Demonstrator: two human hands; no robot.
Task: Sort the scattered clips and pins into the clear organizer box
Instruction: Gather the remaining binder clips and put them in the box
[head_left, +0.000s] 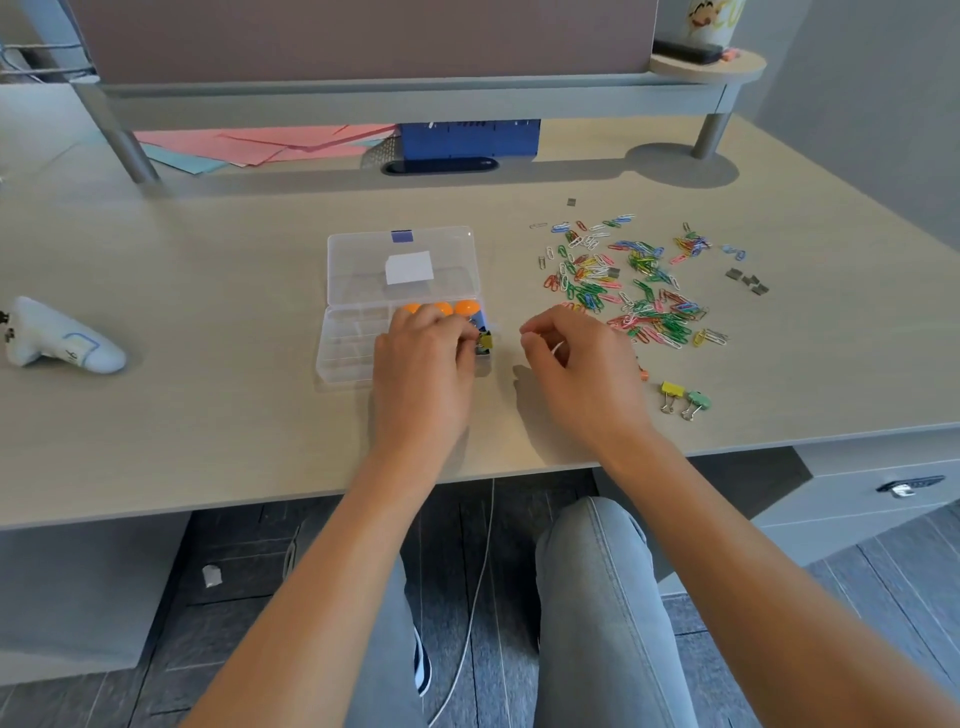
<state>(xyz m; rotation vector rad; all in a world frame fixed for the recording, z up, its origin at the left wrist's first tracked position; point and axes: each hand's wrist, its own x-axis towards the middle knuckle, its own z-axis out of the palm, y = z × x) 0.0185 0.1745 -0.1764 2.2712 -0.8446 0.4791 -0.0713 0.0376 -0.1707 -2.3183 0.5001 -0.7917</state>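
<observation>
Sorting clips at the worktop (208, 415)

Left hand (423, 358) pinched a yellow binder clip (485, 340) over the organizer box (353, 332); right hand (574, 369) curled, contents unclear.

Pale wood desk (208, 415), dark floor (519, 675)

Sat on the desk (208, 291): organizer box (363, 332) at centre, lid (400, 260) open behind it, paper clips (623, 280) scattered to its right, two binder clips (684, 399) nearer the front edge.
</observation>
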